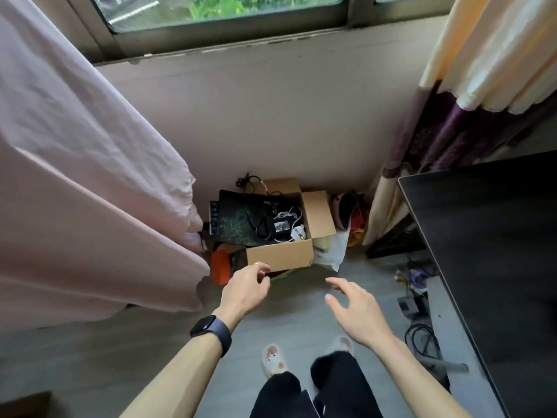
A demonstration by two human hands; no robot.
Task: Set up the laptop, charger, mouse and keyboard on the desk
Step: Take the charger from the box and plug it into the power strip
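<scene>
On the floor [289, 321] below the window [226, 10], a cardboard box [283, 254] holds the charger [281, 226] beside a dark slab [241, 220], its long axis left-right; left hand [245, 289] and right hand [355, 309] hover before it, empty, fingers loose.

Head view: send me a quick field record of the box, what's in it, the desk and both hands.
box: open cardboard box on the floor
contents: black charger brick, white plug, dark flat panel jutting out left
desk: dark desk at right, apart from box
left hand: fingers loosely curled, empty, near box front
right hand: open, empty, above floor
</scene>
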